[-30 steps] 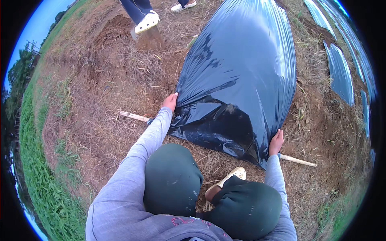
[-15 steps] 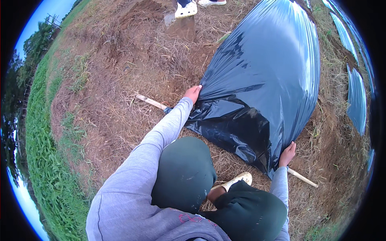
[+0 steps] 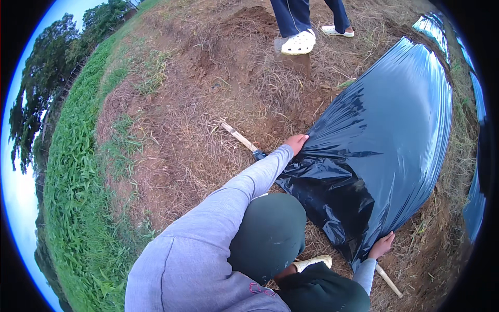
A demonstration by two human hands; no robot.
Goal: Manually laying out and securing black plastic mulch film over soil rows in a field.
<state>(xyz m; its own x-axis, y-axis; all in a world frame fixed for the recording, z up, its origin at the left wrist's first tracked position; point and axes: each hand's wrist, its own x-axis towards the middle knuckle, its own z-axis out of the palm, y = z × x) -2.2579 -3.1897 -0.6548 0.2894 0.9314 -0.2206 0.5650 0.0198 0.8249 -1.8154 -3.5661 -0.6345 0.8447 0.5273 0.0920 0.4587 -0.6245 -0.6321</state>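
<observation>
While gripping the left edge of a black sheet (image 3: 400,135) with the left hand (image 3: 297,144), gripping the opposite edge with the right hand (image 3: 382,245). Hiding some fingers at both edges, so leaving exact finger placement impossible to tell. Spreading both arms wide, with the sheet lying between the hands: to the right of the left hand, to the left of the right hand, and stretching away ahead of both. Running lengthwise away from the body toward the upper right of the view, with the near edge slanting across below the hands. Reaching farther forward with the left hand, so bringing it nearer the far end; holding the right hand lower in view, near the right knee (image 3: 327,291). Fanning creases out from the left grip, and sagging darkly toward the near edge.

Showing a left stick (image 3: 238,135) pointing outward beside the left forearm, and a right stick (image 3: 389,281) just past the right wrist; leaving any join under the plastic unseen. Farther out, over dry ground (image 3: 176,140), showing another person's white clog (image 3: 299,42) atop a muddy blade (image 3: 296,65).
</observation>
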